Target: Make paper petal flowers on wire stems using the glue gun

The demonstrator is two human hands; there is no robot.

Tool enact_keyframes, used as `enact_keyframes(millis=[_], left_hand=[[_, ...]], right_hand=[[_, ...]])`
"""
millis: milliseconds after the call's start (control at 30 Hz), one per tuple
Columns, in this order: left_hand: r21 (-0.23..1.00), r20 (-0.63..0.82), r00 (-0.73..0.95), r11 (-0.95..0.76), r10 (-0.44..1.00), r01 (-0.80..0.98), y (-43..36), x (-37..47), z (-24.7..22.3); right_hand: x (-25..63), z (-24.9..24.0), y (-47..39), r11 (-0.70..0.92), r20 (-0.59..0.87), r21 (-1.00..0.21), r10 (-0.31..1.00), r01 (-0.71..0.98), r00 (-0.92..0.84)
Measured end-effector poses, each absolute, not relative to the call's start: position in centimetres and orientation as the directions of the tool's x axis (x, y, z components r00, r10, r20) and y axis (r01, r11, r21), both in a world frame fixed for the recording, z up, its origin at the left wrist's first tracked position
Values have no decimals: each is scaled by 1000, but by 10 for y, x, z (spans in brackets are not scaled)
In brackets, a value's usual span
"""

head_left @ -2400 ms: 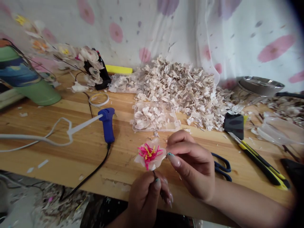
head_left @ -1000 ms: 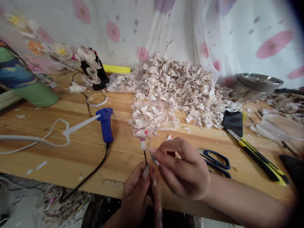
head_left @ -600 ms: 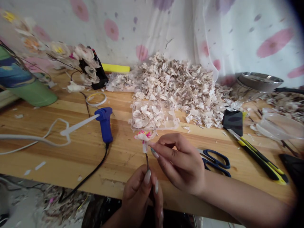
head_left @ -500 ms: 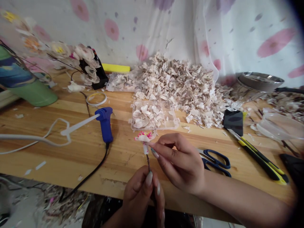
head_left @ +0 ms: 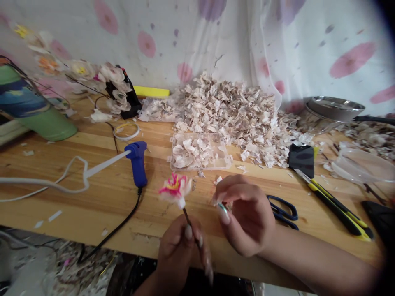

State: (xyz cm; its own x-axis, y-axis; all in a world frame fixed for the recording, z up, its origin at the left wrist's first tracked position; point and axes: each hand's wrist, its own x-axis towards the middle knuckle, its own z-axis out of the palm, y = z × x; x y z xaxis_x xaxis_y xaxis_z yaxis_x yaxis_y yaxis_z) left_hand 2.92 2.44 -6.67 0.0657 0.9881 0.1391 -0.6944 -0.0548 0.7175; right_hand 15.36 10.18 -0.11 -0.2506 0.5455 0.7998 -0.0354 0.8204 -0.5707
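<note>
My left hand (head_left: 182, 242) is closed around the thin dark stem of an artificial flower (head_left: 176, 188). The flower has pale outer petals, a pink and yellow middle and a white wrapped base. It leans left above the table. My right hand (head_left: 247, 216) is apart from the flower, to its right. Thumb and fingers there curve together in a pinch, and whatever may be between the tips is too small to make out. Beyond the flower lies a clear plastic compartment box (head_left: 221, 162) with pale petals (head_left: 189, 152) in its left part.
A blue glue gun (head_left: 137, 166) with a white stick and black cord lies left. Scissors (head_left: 285, 209) and a yellow-black utility knife (head_left: 335, 205) lie right. A large heap of dried petals (head_left: 231, 113) stands behind. A green tumbler (head_left: 55, 123) and finished flowers (head_left: 115, 80) are back left.
My right hand has come away from the flower and moved right. The flower has tipped left and turned, so its pink and yellow middle shows more. My left hand still holds the stem.
</note>
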Motion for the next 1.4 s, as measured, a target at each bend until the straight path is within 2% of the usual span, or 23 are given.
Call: enact_keyframes(millis=[100,200,333,433,733,867,967,1200,1300,1400], left_hand=[[941,213,-67,-223,975,-253,21,21,-66],[967,242,-179,-251,954,-30,18,7,-69],[960,275,-210,-255,938,120,22,-7,-74],[947,305,-245,-267,920,178,25,-8,-76],[932,357,-345,-305,868,197,28,0,-72],[917,353,-255,-278,900,287,26,-8,-75],[895,375,-233,-285,897,344,25,-9,-76],[945,300,-331,-232,895,229,25,8,-65],[987,110,-294,-140,949,-83,27,12,-54],[900,-125,-182,34,975,-435,31,13,-44]], right_hand=[[148,-11,104,731,738,-671,644,-122,-200],[146,-17,106,620,644,-765,735,-176,-212],[146,-21,111,350,415,-895,881,-277,-226],[146,-25,113,249,329,-921,909,-299,-255],[144,-26,111,211,284,-943,913,-257,-294],[142,-26,114,177,242,-957,925,-229,-294],[141,-27,117,90,181,-962,916,-257,-359],[140,-25,120,-38,110,-938,910,-344,-400],[139,-24,121,-70,73,-941,913,-331,-402],[139,-25,122,-83,35,-956,920,-282,-390]])
